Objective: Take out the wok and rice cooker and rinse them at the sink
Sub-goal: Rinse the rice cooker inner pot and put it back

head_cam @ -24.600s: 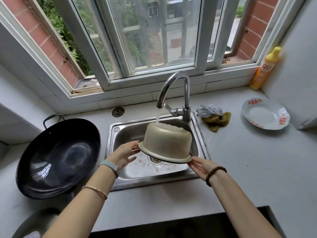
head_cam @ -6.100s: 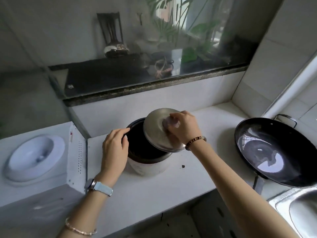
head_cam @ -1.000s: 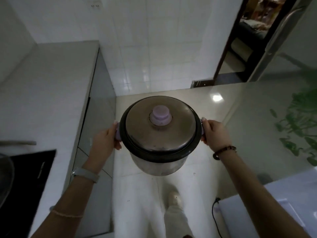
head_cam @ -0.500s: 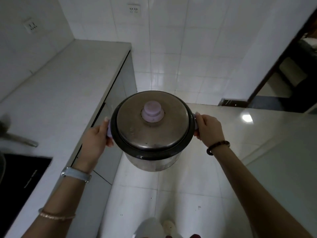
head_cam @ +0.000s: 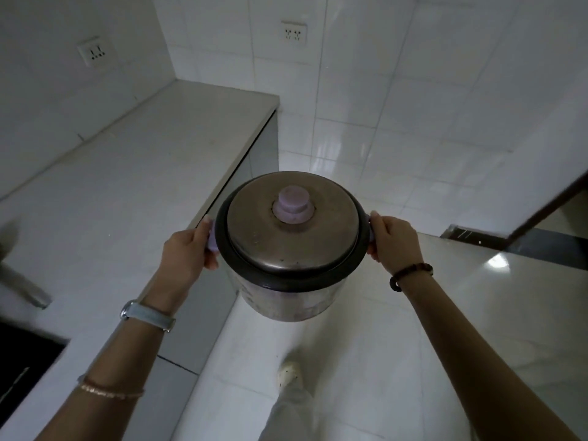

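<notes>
I carry the rice cooker [head_cam: 291, 281] in the air over the tiled floor, level and upright. It is a round metal pot with a black rim, and its metal lid [head_cam: 264, 237] with a lilac knob [head_cam: 293, 207] sits on top. My left hand [head_cam: 186, 249] grips the lilac side handle on the left. My right hand [head_cam: 393, 243] grips the handle on the right. The wok and the sink are out of view.
A white countertop [head_cam: 127, 192] runs along my left, its end corner near the cooker. A black hob [head_cam: 22, 370] and a grey handle [head_cam: 22, 284] lie at the left edge. White tiled walls with sockets [head_cam: 294, 32] stand ahead; a dark doorway [head_cam: 541, 224] opens right.
I have turned left with the cooker held in both hands. The counter and tiled corner now fill the view, and the doorway has slid to the right. My grip is unchanged.
</notes>
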The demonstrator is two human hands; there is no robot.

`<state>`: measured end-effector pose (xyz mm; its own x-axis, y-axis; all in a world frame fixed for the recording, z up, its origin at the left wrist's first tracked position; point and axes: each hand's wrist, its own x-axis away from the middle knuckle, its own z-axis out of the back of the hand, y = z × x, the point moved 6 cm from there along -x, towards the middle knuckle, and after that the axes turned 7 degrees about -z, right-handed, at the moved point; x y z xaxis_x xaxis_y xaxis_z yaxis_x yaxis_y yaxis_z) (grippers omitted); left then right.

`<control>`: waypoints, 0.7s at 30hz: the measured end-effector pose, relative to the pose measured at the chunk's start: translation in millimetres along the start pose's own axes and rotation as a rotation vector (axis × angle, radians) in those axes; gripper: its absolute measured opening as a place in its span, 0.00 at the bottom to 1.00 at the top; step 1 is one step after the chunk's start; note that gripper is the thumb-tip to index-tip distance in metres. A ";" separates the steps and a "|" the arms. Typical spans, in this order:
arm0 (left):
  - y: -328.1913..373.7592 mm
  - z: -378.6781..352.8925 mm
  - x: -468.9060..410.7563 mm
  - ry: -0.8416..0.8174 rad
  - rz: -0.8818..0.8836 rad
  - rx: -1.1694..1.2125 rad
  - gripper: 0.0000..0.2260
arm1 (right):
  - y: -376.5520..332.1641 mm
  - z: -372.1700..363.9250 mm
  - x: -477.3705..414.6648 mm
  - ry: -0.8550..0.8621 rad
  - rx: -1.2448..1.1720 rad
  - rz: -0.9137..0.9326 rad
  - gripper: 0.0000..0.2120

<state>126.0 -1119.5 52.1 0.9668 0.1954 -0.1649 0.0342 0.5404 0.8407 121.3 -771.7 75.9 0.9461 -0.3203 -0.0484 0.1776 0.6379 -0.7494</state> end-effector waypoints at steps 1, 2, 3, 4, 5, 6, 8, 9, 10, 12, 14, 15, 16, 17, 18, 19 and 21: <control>-1.1 -3.9 -14.4 0.007 0.003 0.002 0.32 | -3.3 -5.4 -16.9 -0.011 0.007 0.003 0.24; -1.6 -6.9 -28.1 0.015 0.005 0.001 0.32 | -7.1 -10.5 -33.6 -0.024 0.009 0.008 0.24; -1.7 -9.5 -41.9 0.025 0.005 -0.005 0.32 | -11.3 -15.3 -50.4 -0.039 0.008 0.013 0.24; -0.6 -11.5 -54.7 0.038 0.004 -0.011 0.32 | -15.1 -19.3 -66.2 -0.054 0.006 0.016 0.23; 1.0 -13.4 -68.0 0.053 -0.001 -0.015 0.32 | -19.3 -22.8 -82.2 -0.066 0.004 0.022 0.23; 3.9 -15.3 -81.2 0.064 -0.010 -0.019 0.32 | -23.8 -25.8 -97.8 -0.073 0.000 0.032 0.23; 11.1 -20.0 -106.1 0.074 -0.021 -0.026 0.32 | -33.9 -30.4 -128.2 -0.075 -0.005 0.059 0.22; 14.0 -22.6 -117.6 0.074 -0.014 -0.021 0.31 | -39.1 -32.6 -143.0 -0.077 -0.010 0.067 0.22; 16.7 -24.8 -128.4 0.078 0.000 -0.016 0.31 | -44.0 -34.3 -157.1 -0.076 -0.016 0.073 0.23; 21.0 -28.8 -149.9 0.091 0.019 -0.014 0.31 | -53.6 -37.2 -184.0 -0.076 -0.018 0.089 0.23; 24.2 -33.3 -170.6 0.102 0.030 -0.007 0.31 | -60.1 -41.7 -210.8 -0.081 -0.015 0.110 0.23; 25.1 -35.8 -180.4 0.113 0.034 -0.006 0.31 | -63.3 -44.5 -223.9 -0.081 -0.012 0.123 0.24; 26.6 -38.2 -189.4 0.126 0.039 -0.006 0.32 | -66.3 -47.8 -236.8 -0.089 -0.013 0.133 0.24; 27.6 -41.0 -198.0 0.140 0.045 -0.007 0.32 | -69.4 -51.4 -249.9 -0.103 -0.016 0.139 0.24; 28.5 -44.5 -206.6 0.154 0.050 -0.010 0.32 | -72.7 -55.6 -262.4 -0.125 -0.017 0.152 0.24; 28.7 -47.9 -215.8 0.169 0.058 -0.012 0.32 | -76.1 -60.1 -275.3 -0.156 -0.012 0.166 0.24; 29.4 -55.1 -233.0 0.198 0.086 -0.007 0.32 | -76.6 -69.4 -303.6 -0.230 -0.061 0.123 0.23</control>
<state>-112.2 -1104.0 86.8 0.8973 0.3976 -0.1917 -0.0486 0.5207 0.8524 -198.3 -771.9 102.2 0.9975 -0.0710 0.0049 0.0477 0.6161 -0.7862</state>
